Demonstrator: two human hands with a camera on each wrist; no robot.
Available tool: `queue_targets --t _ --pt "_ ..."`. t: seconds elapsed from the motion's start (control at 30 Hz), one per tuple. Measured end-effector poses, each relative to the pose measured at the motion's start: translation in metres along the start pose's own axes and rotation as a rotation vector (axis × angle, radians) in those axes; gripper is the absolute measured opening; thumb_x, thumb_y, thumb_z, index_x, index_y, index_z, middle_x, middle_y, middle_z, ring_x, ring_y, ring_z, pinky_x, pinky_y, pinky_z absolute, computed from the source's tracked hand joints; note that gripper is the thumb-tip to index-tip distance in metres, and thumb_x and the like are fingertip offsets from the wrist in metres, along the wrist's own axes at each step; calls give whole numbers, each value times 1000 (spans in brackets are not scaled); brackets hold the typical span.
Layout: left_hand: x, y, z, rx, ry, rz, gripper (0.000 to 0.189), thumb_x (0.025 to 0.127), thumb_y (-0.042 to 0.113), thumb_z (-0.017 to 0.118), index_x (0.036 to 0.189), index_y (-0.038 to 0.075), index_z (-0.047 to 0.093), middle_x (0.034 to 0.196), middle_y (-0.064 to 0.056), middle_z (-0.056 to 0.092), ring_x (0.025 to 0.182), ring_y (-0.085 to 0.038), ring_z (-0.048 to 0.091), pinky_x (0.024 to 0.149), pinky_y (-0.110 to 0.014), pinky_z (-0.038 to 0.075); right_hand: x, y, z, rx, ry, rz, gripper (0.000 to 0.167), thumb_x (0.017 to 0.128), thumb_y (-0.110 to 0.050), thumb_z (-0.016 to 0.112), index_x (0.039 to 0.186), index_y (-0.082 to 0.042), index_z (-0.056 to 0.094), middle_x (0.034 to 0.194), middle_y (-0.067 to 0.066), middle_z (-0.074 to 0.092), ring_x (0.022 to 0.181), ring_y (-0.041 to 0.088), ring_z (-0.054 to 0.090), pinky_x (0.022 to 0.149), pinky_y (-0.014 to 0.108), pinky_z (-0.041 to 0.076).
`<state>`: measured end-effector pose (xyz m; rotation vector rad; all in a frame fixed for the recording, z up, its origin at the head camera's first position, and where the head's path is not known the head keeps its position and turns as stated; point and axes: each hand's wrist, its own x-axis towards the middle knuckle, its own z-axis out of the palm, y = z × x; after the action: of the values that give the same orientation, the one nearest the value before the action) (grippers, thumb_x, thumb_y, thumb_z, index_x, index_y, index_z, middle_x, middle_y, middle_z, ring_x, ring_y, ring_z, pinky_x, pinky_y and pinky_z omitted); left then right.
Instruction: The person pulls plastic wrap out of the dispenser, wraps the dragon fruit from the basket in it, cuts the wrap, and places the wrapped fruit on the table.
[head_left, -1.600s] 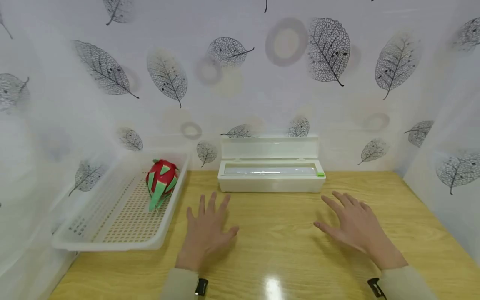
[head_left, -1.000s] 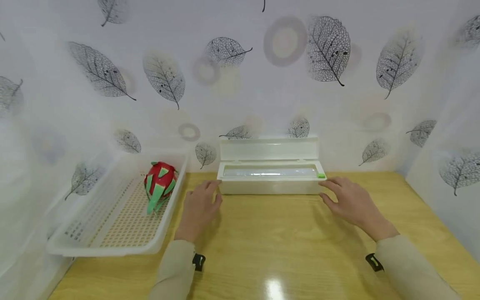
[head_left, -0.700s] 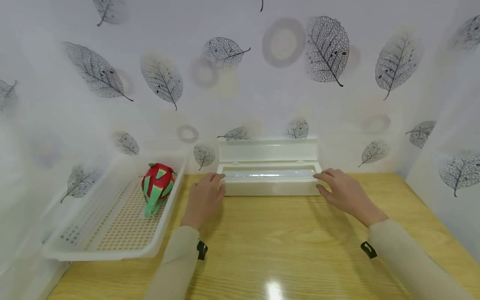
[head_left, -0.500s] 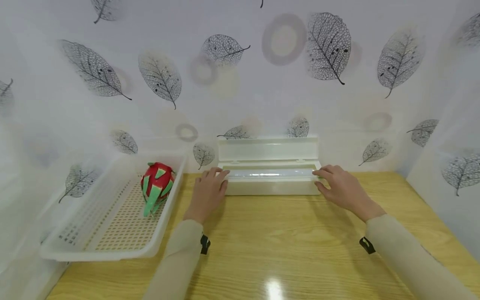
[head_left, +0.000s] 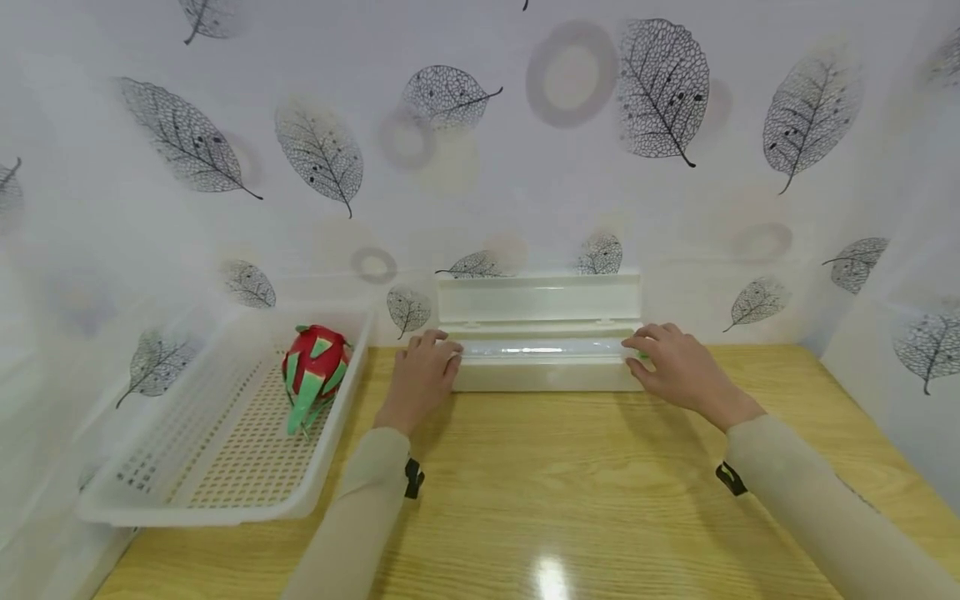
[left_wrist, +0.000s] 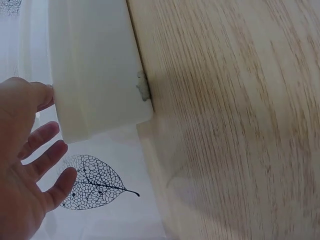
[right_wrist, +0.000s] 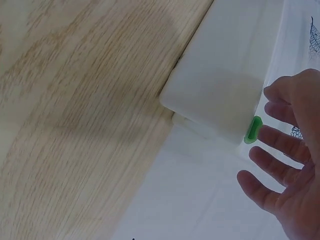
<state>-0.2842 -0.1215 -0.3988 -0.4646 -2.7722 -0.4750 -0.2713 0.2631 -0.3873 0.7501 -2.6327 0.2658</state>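
Note:
A long white cling film box stands at the back of the table, its lid raised, a roll of clear cling film inside. My left hand is at its left end, thumb tip on the front upper edge and fingers over the top. In the left wrist view the fingers are spread and bent loosely. My right hand is at the right end, thumb and index finger at the same edge. Beside its fingers, a green slider shows in the right wrist view.
Left on the table, a white perforated plastic basket holds a red and green dragon fruit, perhaps a model. Behind the box is a wall covering with leaf prints. The wood-grain table reaches toward the person.
Both hands have reached forward from the middle of the table to the ends of the box, then shifted slightly inward along its front edge. Box and basket have stayed put.

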Motion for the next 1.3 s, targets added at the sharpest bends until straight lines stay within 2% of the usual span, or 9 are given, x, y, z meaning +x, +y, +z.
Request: queue_targets --t 0.23,0.4,0.67,0.83,1.07,1.3 --pt "4 -1 3 -72 -5 -34 24 104 25 59 123 15 71 142 -14 59 129 -40 54 98 -59 48 5 1 1 15 -55 10 23 94 -14 69 113 -2 76 113 22 70 104 45 65 78 59 57" --pt "2 -3 4 -94 13 -31 18 103 23 62 113 15 74 140 -13 60 129 -41 54 97 -63 47 6 2 3 37 -92 20 20 96 -15 67 110 -3 77 113 22 70 105 45 64 79 60 56" --pt "5 -5 4 -125 25 -37 15 101 21 64 106 13 76 139 -13 62 128 -41 56 96 -62 49 3 4 6 75 -67 6 17 95 -12 70 107 -1 76 108 20 72 99 41 67 82 58 57" --pt "8 -5 4 -148 28 -65 13 100 20 65 101 12 75 137 -14 63 126 -41 57 96 -64 50 6 5 5 95 -52 -2 14 93 -10 73 104 -2 77 104 19 74 94 39 69 81 56 58" --pt "14 -6 6 -155 7 -73 15 105 19 56 106 10 68 132 -16 63 125 -43 56 96 -64 50 12 9 0 115 -51 26 17 92 -8 74 107 -2 77 104 18 74 91 35 70 81 54 58" --pt "18 -2 4 -145 42 -45 21 108 21 49 111 7 64 123 -18 64 111 -39 61 86 -54 54 19 8 0 108 -1 86 12 93 -3 69 103 -1 76 101 17 73 85 34 69 72 51 57"
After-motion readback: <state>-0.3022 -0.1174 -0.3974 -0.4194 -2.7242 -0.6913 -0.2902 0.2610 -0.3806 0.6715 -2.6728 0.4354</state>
